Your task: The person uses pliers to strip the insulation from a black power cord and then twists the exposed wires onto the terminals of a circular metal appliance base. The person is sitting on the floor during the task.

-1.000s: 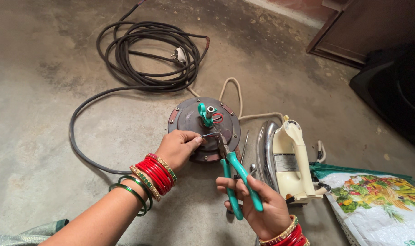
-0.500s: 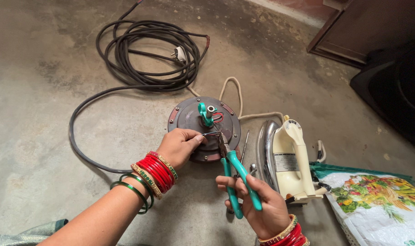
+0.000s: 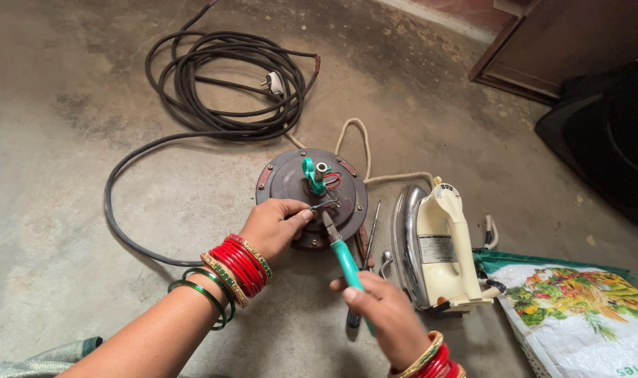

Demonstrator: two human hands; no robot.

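A round grey motor disc (image 3: 285, 180) lies on the concrete floor, with a green clip and red wires at its hub. My left hand (image 3: 273, 225), bangles on the wrist, pinches a thin wire end (image 3: 324, 206) over the disc's near side. My right hand (image 3: 380, 316) grips green-handled pliers (image 3: 344, 253), handles squeezed together, the jaws pointing at that wire end.
A coiled black cable with a plug (image 3: 224, 80) lies behind the disc. A cream electric iron (image 3: 441, 245) stands on its side at the right, beside a printed sack (image 3: 585, 315). Screwdrivers (image 3: 368, 241) lie between disc and iron. Dark furniture (image 3: 599, 105) fills the far right.
The pliers' handles, spread apart before, are now squeezed together in my right hand. My left hand stays on the wire at the disc.
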